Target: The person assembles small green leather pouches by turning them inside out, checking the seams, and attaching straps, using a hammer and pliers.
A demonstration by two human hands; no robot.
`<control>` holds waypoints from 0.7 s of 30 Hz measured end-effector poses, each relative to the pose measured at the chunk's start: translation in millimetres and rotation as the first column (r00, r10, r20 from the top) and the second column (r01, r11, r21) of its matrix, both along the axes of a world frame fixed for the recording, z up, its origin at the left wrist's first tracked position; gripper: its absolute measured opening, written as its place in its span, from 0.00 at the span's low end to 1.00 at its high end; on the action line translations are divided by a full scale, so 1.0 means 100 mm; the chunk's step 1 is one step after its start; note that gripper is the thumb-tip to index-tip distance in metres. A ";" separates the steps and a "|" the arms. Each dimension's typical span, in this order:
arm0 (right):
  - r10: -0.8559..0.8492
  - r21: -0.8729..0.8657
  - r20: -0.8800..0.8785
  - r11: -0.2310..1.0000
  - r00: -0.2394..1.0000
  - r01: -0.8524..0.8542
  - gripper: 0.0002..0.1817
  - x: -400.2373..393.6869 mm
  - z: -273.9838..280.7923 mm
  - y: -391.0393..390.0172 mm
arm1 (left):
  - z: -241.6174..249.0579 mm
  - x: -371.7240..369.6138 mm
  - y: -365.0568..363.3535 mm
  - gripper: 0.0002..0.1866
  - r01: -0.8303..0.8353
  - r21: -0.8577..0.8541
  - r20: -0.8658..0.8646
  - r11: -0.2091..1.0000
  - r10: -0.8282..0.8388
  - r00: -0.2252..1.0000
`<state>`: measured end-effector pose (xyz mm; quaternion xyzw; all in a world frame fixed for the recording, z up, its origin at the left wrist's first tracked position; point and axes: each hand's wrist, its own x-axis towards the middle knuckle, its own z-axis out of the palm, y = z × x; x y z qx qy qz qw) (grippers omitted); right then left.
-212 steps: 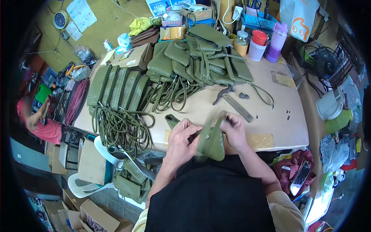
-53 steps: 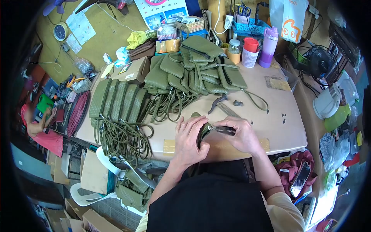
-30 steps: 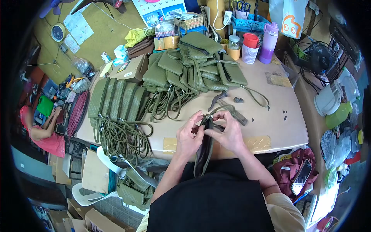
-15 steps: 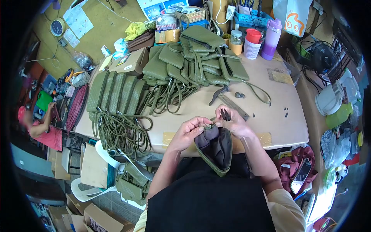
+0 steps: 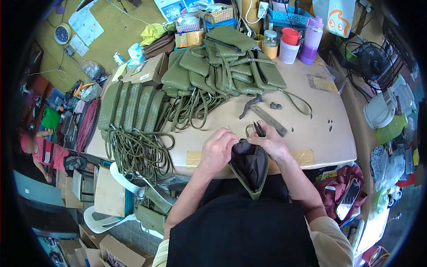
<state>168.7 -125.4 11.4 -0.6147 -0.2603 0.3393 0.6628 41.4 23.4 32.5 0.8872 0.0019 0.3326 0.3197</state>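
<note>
An open green pouch (image 5: 249, 171) with a dark lining hangs between my two hands, above the black apron. My left hand (image 5: 218, 150) is closed, its fingers pinching the left side of the pouch's top edge. The fingers of my right hand (image 5: 270, 143) grip the right side of that edge. A pair of small dark snips (image 5: 259, 129) is also tucked in my right hand, points upward. Just beyond my hands lies a hammer (image 5: 269, 118) on the table, beside a small dark lump (image 5: 275, 106). What my left fingertips pinch in detail is hidden.
Piled green pouches (image 5: 231, 66) cover the back of the table (image 5: 324, 142). A stacked row of pouches (image 5: 129, 107) with tangled straps (image 5: 138, 153) is at left. Bottles (image 5: 311, 40) stand at the back right. A person in pink (image 5: 49, 153) is at far left.
My left hand has turned and risen slightly, its back now facing up. The pouch has shifted a little right, and a small strap loop shows behind it. The person at left has changed posture.
</note>
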 end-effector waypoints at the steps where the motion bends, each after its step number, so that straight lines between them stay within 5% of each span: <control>1: -0.012 -0.011 -0.031 1.000 0.999 0.012 0.15 -0.02 0.00 0.00 | -0.05 0.01 0.03 0.04 0.024 -0.097 0.024 0.995 -0.021 0.999; 2: -0.024 -0.023 -0.061 0.999 0.998 0.023 0.16 -0.03 0.01 -0.01 | -0.13 -0.01 0.07 0.04 0.025 -0.098 0.022 0.995 -0.023 1.000; 3: -0.025 -0.022 -0.063 0.999 0.998 0.024 0.16 -0.03 0.02 -0.02 | -0.20 -0.03 0.12 0.03 0.057 -0.487 0.004 0.872 -0.063 0.998; 4: -0.040 0.007 -0.076 0.999 0.996 0.041 0.14 -0.04 0.02 -0.02 | -0.26 -0.05 0.18 0.04 0.067 -0.795 0.005 0.602 -0.105 0.994; 5: -0.055 0.036 -0.088 0.998 0.995 0.058 0.13 -0.04 0.03 -0.03 | -0.30 -0.07 0.24 0.04 0.067 -0.795 0.004 0.603 -0.105 0.994; 7: -0.062 0.040 -0.096 0.997 0.993 0.066 0.13 -0.02 0.03 -0.05 | -0.34 -0.10 0.35 0.08 0.448 -0.880 0.423 0.159 -0.171 0.890; 8: -0.069 0.046 -0.102 0.996 0.992 0.074 0.13 -0.01 0.03 -0.05 | -0.42 -0.16 0.42 0.11 0.279 -0.893 0.197 0.353 -0.249 0.948; 9: -0.069 0.048 -0.102 0.996 0.992 0.074 0.13 -0.02 0.04 -0.03 | -0.26 -0.19 0.33 0.11 0.279 -0.892 0.197 0.355 -0.250 0.948; 11: -0.100 0.129 -0.042 0.986 0.994 0.105 0.11 -0.05 0.05 -0.03 | 0.18 -0.25 0.00 0.20 0.129 -0.628 -0.137 0.767 -0.272 0.952; 15: -0.060 0.099 -0.026 0.993 0.998 0.063 0.09 -0.13 0.11 -0.03 | 0.05 -0.22 0.08 0.21 0.073 -0.807 -0.141 0.586 -0.311 0.940; 18: -0.066 -0.097 0.645 0.981 0.761 0.167 0.13 -0.18 0.25 -0.06 | -0.02 -0.23 0.17 0.19 0.027 -0.794 -0.266 0.608 -0.386 0.883; 21: 0.121 -0.210 0.659 0.977 0.742 0.027 0.13 -0.22 0.44 -0.10 | 0.09 -0.22 0.13 0.20 -0.035 -0.754 -0.361 0.656 -0.369 0.856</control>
